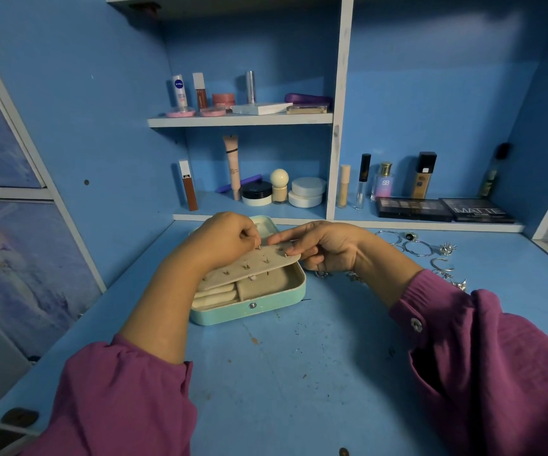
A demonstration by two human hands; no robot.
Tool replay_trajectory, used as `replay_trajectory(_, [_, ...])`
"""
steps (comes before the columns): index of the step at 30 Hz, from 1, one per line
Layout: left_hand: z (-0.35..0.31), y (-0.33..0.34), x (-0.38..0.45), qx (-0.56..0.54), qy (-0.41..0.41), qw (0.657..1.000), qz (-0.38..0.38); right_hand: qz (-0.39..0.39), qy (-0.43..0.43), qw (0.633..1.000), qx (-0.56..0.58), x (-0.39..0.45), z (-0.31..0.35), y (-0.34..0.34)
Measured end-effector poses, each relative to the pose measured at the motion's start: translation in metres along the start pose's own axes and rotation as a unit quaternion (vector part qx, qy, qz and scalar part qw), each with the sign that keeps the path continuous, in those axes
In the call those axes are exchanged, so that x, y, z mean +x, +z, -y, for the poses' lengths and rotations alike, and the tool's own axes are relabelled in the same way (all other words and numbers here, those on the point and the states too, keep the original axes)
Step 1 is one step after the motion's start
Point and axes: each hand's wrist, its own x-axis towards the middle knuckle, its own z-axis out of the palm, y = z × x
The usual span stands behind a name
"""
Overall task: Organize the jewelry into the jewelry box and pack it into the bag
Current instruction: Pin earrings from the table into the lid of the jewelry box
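A mint-green jewelry box (249, 311) lies open on the blue desk, its lid (266, 223) standing behind my hands. A beige earring panel (252, 266) is tilted up over the box, with several small studs stuck in it. My right hand (325, 246) holds the panel's right end between thumb and fingers. My left hand (226, 240) pinches a small earring (258, 247) at the panel's upper edge. Beige ring rolls (215, 296) fill the box's left compartment. Loose silver jewelry (430, 251), hoops and rings, lies to the right of the box. No bag is in view.
Cosmetics stand on the upper shelf (239, 120) and on the lower ledge, with two dark palettes (443, 210) at the right. The desk (282, 373) is walled by blue cabinet sides left and right. More silver pieces (323, 274) lie under my right wrist.
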Motion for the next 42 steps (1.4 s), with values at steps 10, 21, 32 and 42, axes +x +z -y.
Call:
replay_trajectory(10, [-0.005, -0.002, -0.002, 0.035, 0.020, 0.999, -0.006, -0.004, -0.005, 1.000, -0.007, 0.000, -0.001, 0.001])
replay_trajectory(21, [-0.011, -0.004, -0.004, 0.053, 0.033, 0.998, 0.001, 0.003, -0.011, 1.000, -0.006, 0.001, -0.002, 0.000])
replay_trajectory(32, [0.006, -0.008, -0.006, -0.098, -0.003, 0.995, -0.009, -0.007, -0.007, 0.999, -0.032, -0.005, 0.003, 0.003])
replay_trajectory(42, [0.051, -0.020, -0.017, -0.167, -0.051, 0.981, -0.080, -0.047, -0.023, 0.996, -0.071, -0.003, 0.002, 0.008])
